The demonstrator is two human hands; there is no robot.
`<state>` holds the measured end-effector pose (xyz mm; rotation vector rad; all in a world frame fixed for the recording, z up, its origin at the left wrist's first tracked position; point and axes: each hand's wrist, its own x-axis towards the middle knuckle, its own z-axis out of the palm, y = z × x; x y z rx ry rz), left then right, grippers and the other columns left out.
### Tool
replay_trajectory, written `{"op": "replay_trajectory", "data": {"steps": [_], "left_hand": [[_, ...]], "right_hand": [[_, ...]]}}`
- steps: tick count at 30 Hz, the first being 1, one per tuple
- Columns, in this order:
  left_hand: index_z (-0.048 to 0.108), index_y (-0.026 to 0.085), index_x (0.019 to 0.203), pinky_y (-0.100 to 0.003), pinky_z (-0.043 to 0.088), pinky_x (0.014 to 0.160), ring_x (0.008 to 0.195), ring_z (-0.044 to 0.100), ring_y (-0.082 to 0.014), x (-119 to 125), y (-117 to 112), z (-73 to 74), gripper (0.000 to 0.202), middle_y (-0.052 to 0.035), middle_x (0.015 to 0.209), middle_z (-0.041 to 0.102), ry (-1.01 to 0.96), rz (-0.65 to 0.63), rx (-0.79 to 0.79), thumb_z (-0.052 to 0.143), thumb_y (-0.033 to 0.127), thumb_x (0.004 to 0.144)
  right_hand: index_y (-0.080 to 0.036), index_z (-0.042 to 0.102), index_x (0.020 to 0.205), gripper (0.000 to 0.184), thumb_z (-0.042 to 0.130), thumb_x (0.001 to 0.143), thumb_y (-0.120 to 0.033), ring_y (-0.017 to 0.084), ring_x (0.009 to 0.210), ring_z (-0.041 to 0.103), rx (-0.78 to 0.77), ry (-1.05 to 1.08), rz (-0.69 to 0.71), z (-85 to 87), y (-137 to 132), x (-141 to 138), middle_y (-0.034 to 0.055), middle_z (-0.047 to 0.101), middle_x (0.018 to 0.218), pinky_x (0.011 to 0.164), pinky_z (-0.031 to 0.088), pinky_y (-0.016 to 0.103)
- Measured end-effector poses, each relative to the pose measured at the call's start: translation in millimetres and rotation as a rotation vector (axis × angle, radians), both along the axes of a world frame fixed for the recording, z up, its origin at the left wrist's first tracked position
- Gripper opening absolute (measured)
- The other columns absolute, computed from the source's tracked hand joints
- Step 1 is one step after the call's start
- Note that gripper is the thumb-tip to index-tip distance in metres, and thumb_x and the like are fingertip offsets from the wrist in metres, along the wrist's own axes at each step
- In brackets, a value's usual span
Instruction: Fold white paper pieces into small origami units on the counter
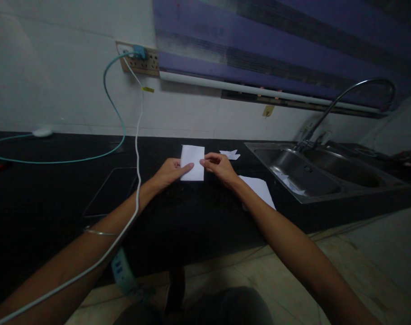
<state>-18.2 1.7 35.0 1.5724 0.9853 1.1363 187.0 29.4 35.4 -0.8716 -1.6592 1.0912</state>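
A small white folded paper [192,158] lies on the black countertop [192,212] in front of me. My left hand [171,172] rests at its left edge, index finger stretched across the lower part of the sheet, pressing it down. My right hand [219,166] is closed in a pinch on the paper's right edge. A bracelet sits on my left wrist.
A white sheet [259,188] lies under my right forearm, a small folded paper piece [231,155] behind it. A steel sink [314,174] with a curved tap [347,97] is to the right. A dark phone [112,192], white and teal cables and a wall socket [139,58] are on the left.
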Motion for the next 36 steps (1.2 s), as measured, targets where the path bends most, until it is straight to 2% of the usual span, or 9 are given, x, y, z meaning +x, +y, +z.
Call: {"op": "replay_trajectory", "data": {"steps": [5, 8, 10, 13, 17, 20, 27, 31, 36], "left_hand": [[0.055, 0.019, 0.055, -0.022, 0.034, 0.042, 0.048, 0.05, -0.0123, 3, -7, 9.2, 0.037, 0.0015, 0.043, 0.047, -0.087, 0.091, -0.012, 0.076, 0.042, 0.074], [0.057, 0.019, 0.057, -0.023, 0.037, 0.043, 0.05, 0.052, -0.0136, 5, -11, 14.1, 0.035, 0.001, 0.043, 0.048, -0.134, 0.126, -0.036, 0.077, 0.043, 0.073], [0.058, 0.018, 0.059, -0.024, 0.038, 0.043, 0.05, 0.054, -0.0145, 6, -12, 14.5, 0.034, 0.0002, 0.043, 0.05, -0.15, 0.125, -0.048, 0.077, 0.043, 0.073], [0.062, 0.016, 0.064, -0.025, 0.042, 0.045, 0.052, 0.058, -0.0153, 4, -9, 11.7, 0.032, -0.0027, 0.048, 0.057, -0.163, 0.086, -0.099, 0.077, 0.043, 0.074], [0.068, 0.011, 0.073, -0.026, 0.05, 0.052, 0.056, 0.063, -0.0145, -1, -6, 7.3, 0.036, -0.0109, 0.066, 0.069, -0.161, -0.044, -0.242, 0.074, 0.047, 0.077], [0.07, 0.011, 0.072, -0.025, 0.051, 0.054, 0.056, 0.065, -0.014, -3, -3, 4.2, 0.035, -0.0137, 0.07, 0.072, -0.097, -0.105, -0.292, 0.075, 0.046, 0.076], [0.071, 0.013, 0.074, -0.021, 0.045, 0.048, 0.052, 0.064, -0.0125, -6, 3, -2.5, 0.035, -0.013, 0.067, 0.072, -0.024, -0.145, -0.191, 0.071, 0.047, 0.081], [0.071, 0.012, 0.077, -0.02, 0.043, 0.048, 0.056, 0.065, -0.0121, -7, -1, 2.1, 0.039, -0.015, 0.073, 0.074, 0.007, -0.201, -0.129, 0.067, 0.05, 0.084], [0.071, 0.01, 0.075, -0.018, 0.039, 0.046, 0.054, 0.061, -0.0104, -6, -6, 8.2, 0.045, -0.016, 0.075, 0.074, 0.083, -0.227, -0.115, 0.064, 0.054, 0.084]], "right_hand": [[-0.023, 0.067, 0.074, 0.029, 0.07, 0.077, -0.051, 0.014, 0.064, 0.055, -0.137, -0.078, 0.152, 5.5, -8, 1, 0.0015, 0.062, 0.07, 0.065, 0.047, 0.031], [-0.021, 0.067, 0.071, 0.031, 0.07, 0.077, -0.051, 0.013, 0.062, 0.055, -0.133, -0.137, 0.208, 7.0, -10, 2, 0.0019, 0.063, 0.067, 0.064, 0.046, 0.031], [-0.021, 0.068, 0.07, 0.031, 0.071, 0.077, -0.051, 0.013, 0.061, 0.056, -0.116, -0.145, 0.198, 6.7, -10, 2, 0.002, 0.064, 0.067, 0.064, 0.045, 0.03], [-0.02, 0.068, 0.07, 0.03, 0.072, 0.075, -0.049, 0.013, 0.06, 0.057, -0.092, -0.137, 0.164, 5.8, -9, 1, 0.0021, 0.065, 0.065, 0.062, 0.044, 0.03], [-0.02, 0.069, 0.07, 0.03, 0.072, 0.075, -0.049, 0.014, 0.061, 0.057, -0.094, -0.118, 0.123, 6.0, -7, 2, 0.0026, 0.066, 0.066, 0.062, 0.045, 0.03], [-0.02, 0.068, 0.067, 0.028, 0.072, 0.075, -0.048, 0.013, 0.06, 0.056, -0.087, -0.097, 0.077, 6.9, -5, 3, 0.0025, 0.065, 0.065, 0.063, 0.045, 0.031], [-0.02, 0.068, 0.067, 0.026, 0.073, 0.074, -0.044, 0.013, 0.058, 0.055, -0.057, -0.085, 0.054, 7.6, -2, 8, 0.0028, 0.065, 0.065, 0.06, 0.044, 0.03], [-0.02, 0.069, 0.067, 0.026, 0.072, 0.075, -0.045, 0.013, 0.06, 0.055, -0.023, -0.088, 0.023, 8.0, -1, 11, 0.0025, 0.064, 0.065, 0.062, 0.044, 0.031], [-0.02, 0.07, 0.069, 0.024, 0.075, 0.073, -0.043, 0.013, 0.061, 0.056, -0.03, -0.059, 0.071, 8.3, 0, 14, 0.0025, 0.066, 0.066, 0.062, 0.043, 0.03]]}}
